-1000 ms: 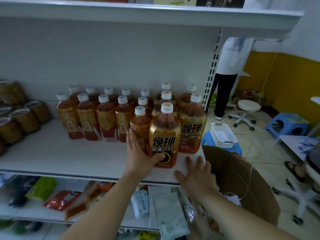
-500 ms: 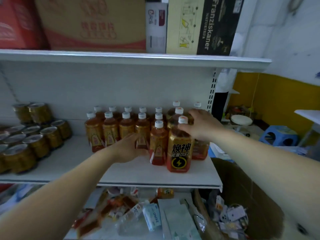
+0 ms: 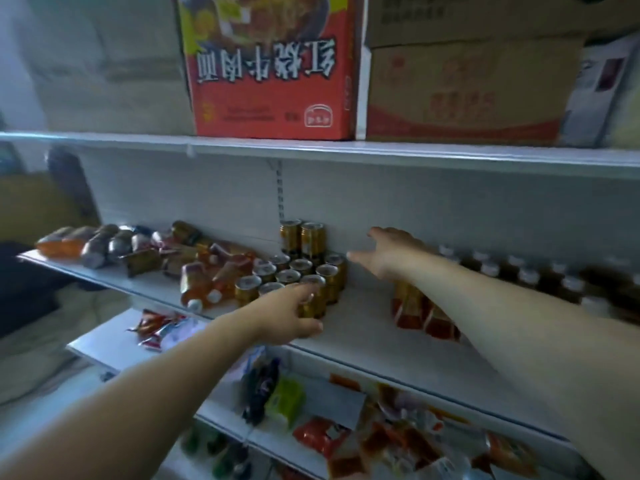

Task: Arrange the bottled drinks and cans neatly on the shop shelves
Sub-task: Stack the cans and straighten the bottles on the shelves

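White shop shelving fills my view, and the middle shelf (image 3: 363,327) carries the stock under inspection. Gold cans (image 3: 294,268) stand in a tight block at centre, with a stacked pair (image 3: 303,237) against the back panel at 12 o'clock of the block. At 9 o'clock of the cans, tipped bottles (image 3: 204,282) lie in a heap; at 3 o'clock, upright bottles (image 3: 519,275) stand in rows, capped, their drink dark.

Left hand (image 3: 287,317): fingers laid against the front can (image 3: 317,303); blur prevents me confirming a clasp. Right hand (image 3: 388,254): spread wide, holding nothing, above bare shelf just beside the block.

Handling judgement: sealed cans are rigid and fairly heavy, smooth-sided, easily dented if dropped; take each round the mid-body. The stacked pair could topple if nudged. Bottles are firm when full but roll when lying; grasp at the waist below the cap.

Containers: red carton (image 3: 273,64) and brown carton (image 3: 464,88) at 12 o'clock, both closed, contents unseen. Loose packets (image 3: 329,441) lie at 6 o'clock
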`<state>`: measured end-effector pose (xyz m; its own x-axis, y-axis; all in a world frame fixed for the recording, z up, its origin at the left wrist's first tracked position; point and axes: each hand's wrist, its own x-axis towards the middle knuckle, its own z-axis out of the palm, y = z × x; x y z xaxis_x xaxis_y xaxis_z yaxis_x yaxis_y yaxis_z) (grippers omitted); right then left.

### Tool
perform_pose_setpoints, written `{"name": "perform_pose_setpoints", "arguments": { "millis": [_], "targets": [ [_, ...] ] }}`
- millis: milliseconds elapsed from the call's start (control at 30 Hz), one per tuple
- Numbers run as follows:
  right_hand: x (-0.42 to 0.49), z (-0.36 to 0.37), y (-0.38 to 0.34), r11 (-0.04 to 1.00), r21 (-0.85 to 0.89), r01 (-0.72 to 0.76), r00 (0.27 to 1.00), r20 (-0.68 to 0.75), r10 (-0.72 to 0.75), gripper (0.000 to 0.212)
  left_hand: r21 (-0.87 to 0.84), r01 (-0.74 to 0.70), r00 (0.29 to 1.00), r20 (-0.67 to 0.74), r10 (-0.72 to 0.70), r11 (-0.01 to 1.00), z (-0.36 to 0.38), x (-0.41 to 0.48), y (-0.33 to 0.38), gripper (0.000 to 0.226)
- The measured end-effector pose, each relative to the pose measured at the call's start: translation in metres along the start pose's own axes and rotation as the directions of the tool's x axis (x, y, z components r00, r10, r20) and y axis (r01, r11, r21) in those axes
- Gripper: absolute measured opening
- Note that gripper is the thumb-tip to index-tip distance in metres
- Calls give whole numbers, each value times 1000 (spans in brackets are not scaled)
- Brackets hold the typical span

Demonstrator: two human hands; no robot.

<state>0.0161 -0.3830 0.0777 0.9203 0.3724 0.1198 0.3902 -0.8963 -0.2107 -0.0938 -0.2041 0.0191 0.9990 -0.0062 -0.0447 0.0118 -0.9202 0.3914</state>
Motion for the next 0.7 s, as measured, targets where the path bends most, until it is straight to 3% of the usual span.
{"name": "perform_pose_setpoints", "arguments": {
  "millis": [200, 300, 500, 600, 700],
  "targets": [
    [61, 52, -121, 979, 50, 197, 979, 45, -199, 65, -33, 198, 978, -55, -199, 980, -43, -13, -121, 77],
    [99, 81, -161, 971, 94, 219, 970, 88, -227, 76, -59, 288, 953, -79, -292, 956, -52, -5, -176, 72],
    [192, 147, -221, 937, -36, 348, 930, 142, -340, 75, -53, 387, 920, -51, -389, 921, -62, 44, -279, 66],
    [231, 182, -237, 911, -40, 411, 881, 273, -386, 72, -19, 364, 931, -13, -365, 931, -65, 73, -317, 68],
    [262, 216, -245, 895, -60, 441, 820, 432, -375, 73, 222, 209, 975, 31, -221, 952, -67, 99, -341, 76]
  ]
}}
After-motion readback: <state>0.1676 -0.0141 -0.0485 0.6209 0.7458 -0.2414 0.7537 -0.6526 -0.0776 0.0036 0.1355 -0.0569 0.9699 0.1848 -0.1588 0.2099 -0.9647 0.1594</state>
